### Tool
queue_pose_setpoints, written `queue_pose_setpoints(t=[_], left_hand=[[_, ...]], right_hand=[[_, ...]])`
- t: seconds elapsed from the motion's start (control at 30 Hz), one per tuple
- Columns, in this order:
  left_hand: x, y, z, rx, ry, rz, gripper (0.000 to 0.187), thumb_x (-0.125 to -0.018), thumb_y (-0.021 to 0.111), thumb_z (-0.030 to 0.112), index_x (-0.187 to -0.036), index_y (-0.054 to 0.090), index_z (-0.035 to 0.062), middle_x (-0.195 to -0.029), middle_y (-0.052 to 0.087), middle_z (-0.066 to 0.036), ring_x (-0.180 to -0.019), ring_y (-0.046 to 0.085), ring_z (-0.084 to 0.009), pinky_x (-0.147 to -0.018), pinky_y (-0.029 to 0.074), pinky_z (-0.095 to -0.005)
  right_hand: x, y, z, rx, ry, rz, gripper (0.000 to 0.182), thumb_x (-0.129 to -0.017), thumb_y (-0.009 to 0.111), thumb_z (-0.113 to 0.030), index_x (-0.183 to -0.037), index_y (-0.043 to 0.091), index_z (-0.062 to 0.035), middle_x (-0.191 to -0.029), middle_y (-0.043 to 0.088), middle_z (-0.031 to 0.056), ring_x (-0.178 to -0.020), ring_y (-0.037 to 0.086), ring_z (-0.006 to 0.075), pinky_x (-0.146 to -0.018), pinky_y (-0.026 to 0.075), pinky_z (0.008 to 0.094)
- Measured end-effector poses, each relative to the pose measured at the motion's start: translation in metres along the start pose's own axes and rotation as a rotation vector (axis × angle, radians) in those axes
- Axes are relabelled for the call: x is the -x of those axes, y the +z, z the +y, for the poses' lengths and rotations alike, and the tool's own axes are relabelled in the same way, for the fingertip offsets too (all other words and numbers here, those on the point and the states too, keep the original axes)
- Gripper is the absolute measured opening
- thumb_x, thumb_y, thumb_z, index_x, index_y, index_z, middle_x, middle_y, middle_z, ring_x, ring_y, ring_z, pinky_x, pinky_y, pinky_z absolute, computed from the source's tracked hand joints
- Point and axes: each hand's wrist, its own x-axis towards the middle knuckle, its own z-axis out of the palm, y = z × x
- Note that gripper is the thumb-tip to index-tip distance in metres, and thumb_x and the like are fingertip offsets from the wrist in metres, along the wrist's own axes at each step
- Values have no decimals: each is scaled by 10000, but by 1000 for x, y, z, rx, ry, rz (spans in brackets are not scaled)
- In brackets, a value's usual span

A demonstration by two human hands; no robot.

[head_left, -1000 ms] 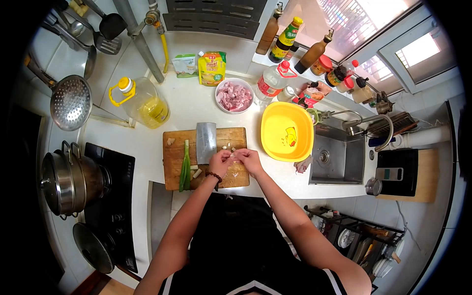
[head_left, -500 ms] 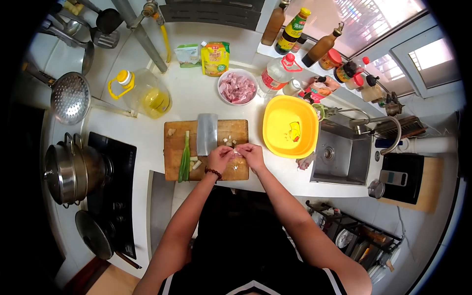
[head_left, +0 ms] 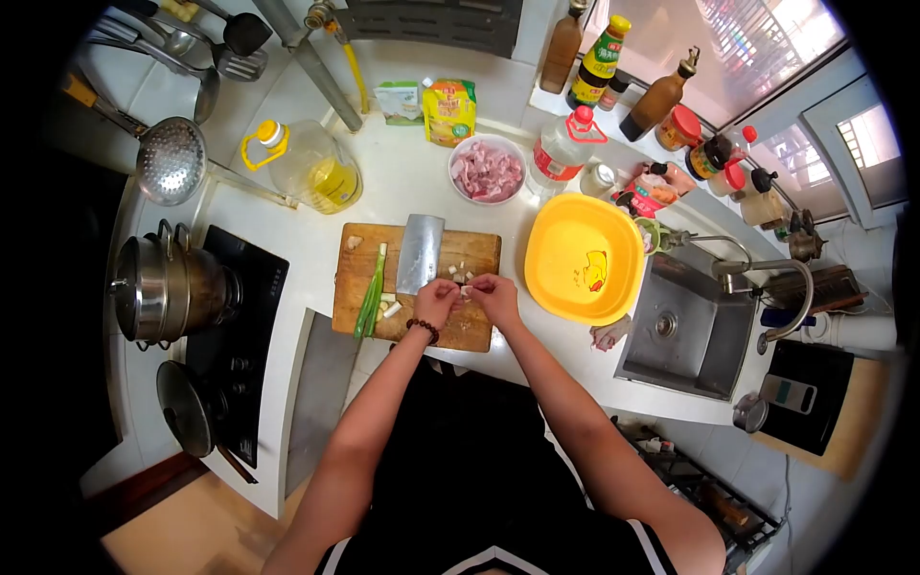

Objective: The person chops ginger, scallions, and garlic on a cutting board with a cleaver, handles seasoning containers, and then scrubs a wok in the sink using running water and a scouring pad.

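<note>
Both hands meet over the right part of a wooden cutting board (head_left: 412, 333). My left hand (head_left: 437, 302), with a beaded bracelet at its wrist, and my right hand (head_left: 495, 299) pinch a small pale piece (head_left: 466, 291) between their fingertips; it looks like garlic, partly hidden. A cleaver (head_left: 420, 254) lies flat on the board just beyond my left hand. Green onions (head_left: 372, 295) rest on the board's left side, beside white pieces (head_left: 391, 309). Small cut bits (head_left: 458, 271) lie past the fingertips. A brown lump (head_left: 355, 241) sits at the board's far left corner.
Behind the board stand a bowl of raw meat (head_left: 487, 171) and an oil jug (head_left: 321, 172). To the right are a yellow basin (head_left: 585, 259) and a sink (head_left: 685, 326). The stove (head_left: 240, 331) with a steamer pot (head_left: 158, 287) is at the left.
The whole view has shifted and tilted slightly, so the board and counter things appear further right. Both hands remain together at the small piece.
</note>
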Motion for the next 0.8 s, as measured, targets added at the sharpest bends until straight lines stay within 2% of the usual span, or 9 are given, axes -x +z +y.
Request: queue_pose_setpoints(t=[0.07,0.17,0.23,0.3,0.37,0.47,0.53,0.6,0.8], left_hand=[[-7,-2,3,-60,53,42,95,-960,674,56,-1026,657,-11,-865,730,-99,-763,718,-167,-629,592,-288],[-8,-3,3,-141,-52,109,74,-918,695,24,-986,680,2,-836,737,-91,-767,731,-169,-659,580,-295],[-11,-3,0,-467,182,209,105,-890,692,-3,-993,699,16,-817,740,-79,-785,734,-180,-694,571,-309],[-12,-4,0,-484,226,192,123,-899,680,-5,-1016,702,21,-845,746,-77,-770,727,-162,-688,574,-300],[-14,-6,-1,-502,268,172,142,-907,668,-8,-1040,705,26,-873,753,-74,-755,719,-144,-683,577,-292],[-20,-7,2,-457,189,129,188,-895,653,-20,-1071,698,27,-926,752,-104,-782,730,-202,-717,577,-322],[-24,-7,14,-681,391,227,239,-866,652,-42,-1093,687,23,-968,719,-140,-846,712,-291,-760,568,-376],[-35,-6,15,-745,435,162,254,-847,658,-50,-1089,683,24,-976,694,-153,-877,690,-325,-781,559,-401],[-60,-11,2,-821,386,21,248,-820,681,-50,-1055,677,31,-989,647,-172,-911,649,-360,-805,538,-438]], right_hand=[[0,-3,-8,88,-16,47,151,-798,795,-49,-938,753,-10,-836,755,92,-764,719,157,-730,570,291],[-2,-5,-5,240,-41,111,152,-794,788,-48,-935,745,-11,-820,745,111,-742,721,187,-717,568,310],[-3,-5,-4,305,-64,124,162,-792,788,-52,-939,737,-7,-813,739,122,-730,720,202,-706,565,323],[-5,-3,-4,254,-129,117,161,-801,770,-39,-950,730,7,-804,730,102,-721,699,161,-665,548,316],[-9,-1,-2,287,-157,103,153,-815,764,-56,-951,729,6,-806,727,119,-723,704,190,-667,550,327],[-7,-1,-5,385,-212,69,149,-836,755,-90,-953,733,-1,-814,716,144,-731,703,250,-680,552,355],[-6,-2,-11,450,-246,54,151,-843,751,-109,-954,738,-7,-820,709,152,-737,697,280,-689,552,371],[-5,-4,-14,509,-355,-4,136,-832,733,-127,-907,736,-13,-877,697,177,-827,675,370,-774,548,445],[-7,-11,-14,547,-282,-76,124,-827,700,-89,-925,742,-26,-915,698,178,-888,664,381,-809,539,458]])
